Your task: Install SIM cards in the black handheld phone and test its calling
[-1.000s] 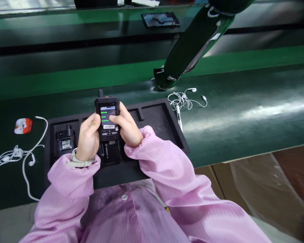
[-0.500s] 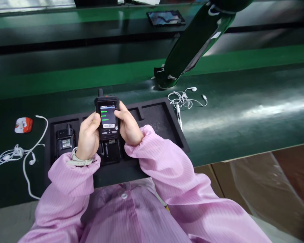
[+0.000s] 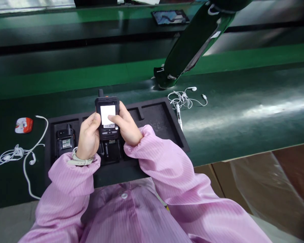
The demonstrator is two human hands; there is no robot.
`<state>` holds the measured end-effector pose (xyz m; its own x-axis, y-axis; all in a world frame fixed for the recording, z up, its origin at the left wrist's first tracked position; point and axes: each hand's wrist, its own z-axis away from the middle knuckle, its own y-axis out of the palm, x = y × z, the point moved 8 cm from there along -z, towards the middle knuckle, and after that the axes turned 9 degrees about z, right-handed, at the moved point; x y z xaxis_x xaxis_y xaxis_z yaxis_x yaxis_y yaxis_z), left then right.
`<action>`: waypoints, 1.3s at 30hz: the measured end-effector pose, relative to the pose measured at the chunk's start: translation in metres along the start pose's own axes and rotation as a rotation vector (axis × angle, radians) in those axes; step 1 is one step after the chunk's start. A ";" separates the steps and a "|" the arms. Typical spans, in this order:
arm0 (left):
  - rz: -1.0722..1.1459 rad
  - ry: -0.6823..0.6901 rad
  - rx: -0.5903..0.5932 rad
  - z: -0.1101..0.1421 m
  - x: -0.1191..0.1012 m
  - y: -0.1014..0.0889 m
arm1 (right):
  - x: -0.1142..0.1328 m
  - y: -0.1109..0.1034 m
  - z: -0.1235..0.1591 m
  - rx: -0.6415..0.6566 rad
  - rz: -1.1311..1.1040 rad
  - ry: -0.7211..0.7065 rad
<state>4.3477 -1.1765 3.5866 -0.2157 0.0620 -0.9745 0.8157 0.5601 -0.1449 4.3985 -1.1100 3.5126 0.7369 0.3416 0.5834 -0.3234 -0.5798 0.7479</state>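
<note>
While a black rugged push-to-talk handset is held upright, its white-lit screen is pressed by a fingertip of the right hand, which lies at 3 o'clock to the handset. Its left side is wrapped by the curled left hand at 9 o'clock, so the handset is gripped between both hands above a black foam tray. A second handset is seated in the tray at 8 o'clock, and a dark unit is seen at 6 o'clock. White earphones are laid beyond the tray at 2 o'clock, and another white earphone set is laid at 9 o'clock.
</note>
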 end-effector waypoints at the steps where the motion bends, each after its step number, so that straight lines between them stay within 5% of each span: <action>1: 0.003 0.002 0.000 0.000 0.000 0.000 | 0.002 0.000 0.000 -0.006 0.027 -0.004; 13: -0.005 -0.006 0.019 0.000 0.002 0.000 | 0.008 -0.001 0.001 0.002 0.002 -0.053; 23: 0.000 -0.120 -0.062 0.000 0.012 -0.008 | -0.013 -0.002 -0.002 -0.013 0.024 0.133; 39: -0.033 -0.093 -0.041 -0.001 0.009 -0.006 | -0.008 -0.002 -0.002 -0.013 0.016 0.108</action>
<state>4.3404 -1.1785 3.5790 -0.1900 -0.0332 -0.9812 0.7858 0.5941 -0.1722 4.3919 -1.1101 3.5069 0.6634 0.4104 0.6257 -0.3427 -0.5767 0.7416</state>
